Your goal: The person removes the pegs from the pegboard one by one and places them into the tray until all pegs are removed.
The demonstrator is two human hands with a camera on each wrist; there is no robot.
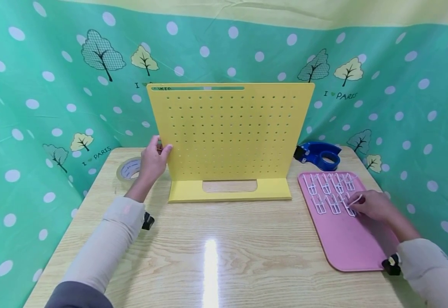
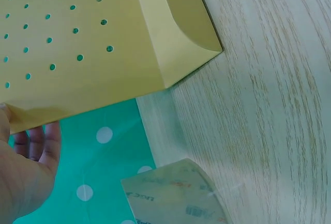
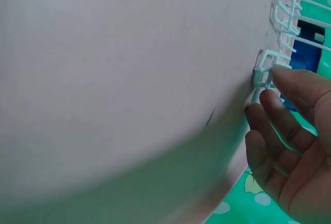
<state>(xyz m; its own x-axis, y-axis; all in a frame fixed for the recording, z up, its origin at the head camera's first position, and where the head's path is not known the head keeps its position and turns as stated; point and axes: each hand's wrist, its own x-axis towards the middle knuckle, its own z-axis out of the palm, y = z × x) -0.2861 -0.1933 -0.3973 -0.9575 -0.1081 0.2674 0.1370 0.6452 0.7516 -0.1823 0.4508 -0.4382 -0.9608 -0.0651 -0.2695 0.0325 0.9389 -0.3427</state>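
A yellow pegboard point(image 1: 231, 147) stands upright on its flat base on the wooden table. At its left edge my left hand point(image 1: 153, 161) grips the board, thumb in front and fingers behind, as the left wrist view also shows. On the right, my right hand point(image 1: 375, 207) is over a pink tray point(image 1: 352, 246) holding several white wire hooks point(image 1: 325, 186) in two rows. Thumb and forefinger pinch a white wire hook point(image 3: 265, 69) at the right end of the nearer row. In the right wrist view the other fingers are loosely bent.
A roll of tape point(image 1: 122, 171) lies left of the board, beside my left forearm. Behind the tray sits a blue tape dispenser point(image 1: 316, 150). A green dotted cloth point(image 1: 204, 51) hangs around the back and sides of the table point(image 1: 170, 252).
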